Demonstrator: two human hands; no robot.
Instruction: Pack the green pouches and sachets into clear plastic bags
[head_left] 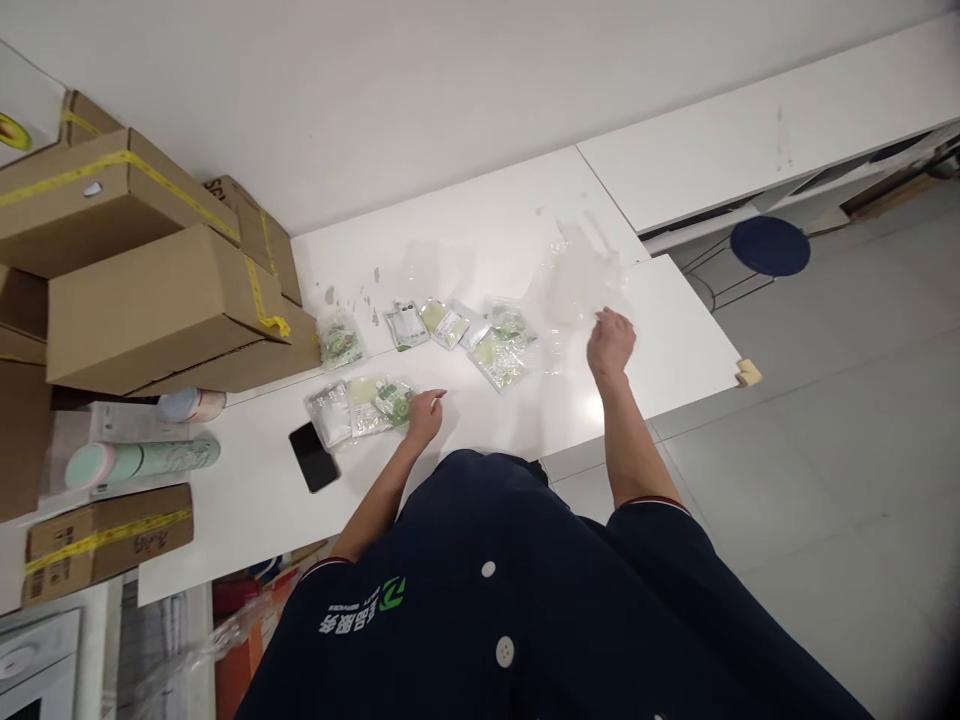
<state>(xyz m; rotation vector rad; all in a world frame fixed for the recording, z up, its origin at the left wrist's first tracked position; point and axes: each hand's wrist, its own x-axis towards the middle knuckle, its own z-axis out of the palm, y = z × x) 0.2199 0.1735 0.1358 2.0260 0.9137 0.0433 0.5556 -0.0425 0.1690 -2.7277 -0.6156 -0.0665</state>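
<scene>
My left hand [425, 412] rests on the white table [675, 340] with fingers curled, touching the edge of a small green and white packet [394, 398] in a near cluster of packets [352, 408]. My right hand [610, 343] is closed at the edge of a large clear plastic bag [577, 280] lying on the table. Between my hands lie several more green packets [499, 350], and one stands apart to the left [340, 340].
A black phone [314, 456] lies near the table's front left. Stacked cardboard boxes [150, 300] fill the left side, with mint cylinders [142, 460] and a flat box [105, 540] below them. A dark blue stool [770, 246] stands on the grey floor to the right.
</scene>
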